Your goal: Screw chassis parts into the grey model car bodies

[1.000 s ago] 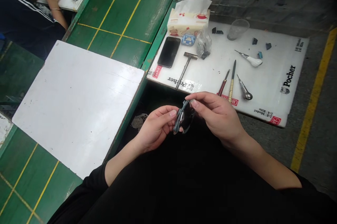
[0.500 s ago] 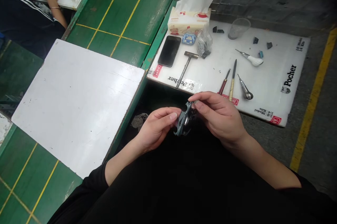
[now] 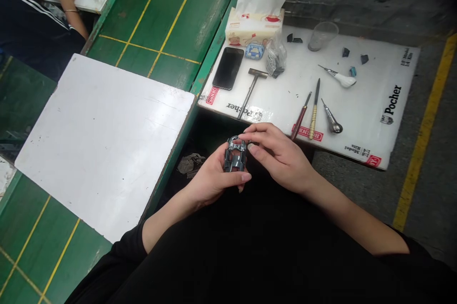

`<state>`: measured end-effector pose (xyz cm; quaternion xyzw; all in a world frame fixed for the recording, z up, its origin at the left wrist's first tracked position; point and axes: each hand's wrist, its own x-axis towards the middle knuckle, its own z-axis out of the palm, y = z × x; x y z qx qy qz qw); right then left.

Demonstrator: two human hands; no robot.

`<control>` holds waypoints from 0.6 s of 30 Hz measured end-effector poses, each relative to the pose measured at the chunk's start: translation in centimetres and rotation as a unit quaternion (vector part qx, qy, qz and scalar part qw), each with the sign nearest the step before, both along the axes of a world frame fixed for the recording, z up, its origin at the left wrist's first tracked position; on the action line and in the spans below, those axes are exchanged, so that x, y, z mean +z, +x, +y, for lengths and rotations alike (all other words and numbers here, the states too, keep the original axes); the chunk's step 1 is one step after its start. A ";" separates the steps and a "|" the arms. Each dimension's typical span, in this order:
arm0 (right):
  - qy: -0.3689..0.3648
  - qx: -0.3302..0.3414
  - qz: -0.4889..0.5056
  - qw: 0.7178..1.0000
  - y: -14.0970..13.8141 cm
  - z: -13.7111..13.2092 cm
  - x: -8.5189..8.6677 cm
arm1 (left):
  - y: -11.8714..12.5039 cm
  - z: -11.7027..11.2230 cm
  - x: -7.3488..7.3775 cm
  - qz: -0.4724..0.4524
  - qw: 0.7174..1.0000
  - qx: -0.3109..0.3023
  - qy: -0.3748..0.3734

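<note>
In front of my lap, a small dark grey model car body (image 3: pixel 236 157) is held with its openings facing up toward me. My left hand (image 3: pixel 216 173) is closed round it, thumb along the near edge and fingers behind. At its far end, fingertips of my right hand (image 3: pixel 280 154) touch the shell; those fingers are stretched out, with the thumb a little apart beside the shell's right edge. Part of the body is covered by my fingers.
On the white board to the right lie a red-handled tool (image 3: pixel 302 116), a file (image 3: pixel 314 109), two awls (image 3: pixel 332 118), a T-shaped metal tool (image 3: pixel 252 92), a phone (image 3: pixel 228 68), a tissue box (image 3: pixel 255 28) and a plastic cup (image 3: pixel 323 36). A white panel (image 3: pixel 107 142) lies left. Another person sits at upper left.
The car body has turned from edge-on to show its openings and shifted slightly left. My left hand now wraps round it, and my right fingers have loosened from a pinch to a touch.
</note>
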<state>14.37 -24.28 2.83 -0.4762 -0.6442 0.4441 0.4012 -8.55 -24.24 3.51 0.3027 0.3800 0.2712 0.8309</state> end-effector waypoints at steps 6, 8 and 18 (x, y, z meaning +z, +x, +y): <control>-0.028 -0.035 -0.022 0.999 -0.8 -1.4 0.4 | -0.1 -0.7 0.5 0.123 0.984 0.039 0.123; -0.022 -0.028 -0.024 0.999 -0.9 -1.4 0.6 | -0.2 -0.9 0.7 0.092 0.987 0.035 0.127; -0.063 0.012 0.022 0.998 0.5 -0.9 1.4 | -0.7 -0.6 0.7 0.019 0.998 0.027 0.049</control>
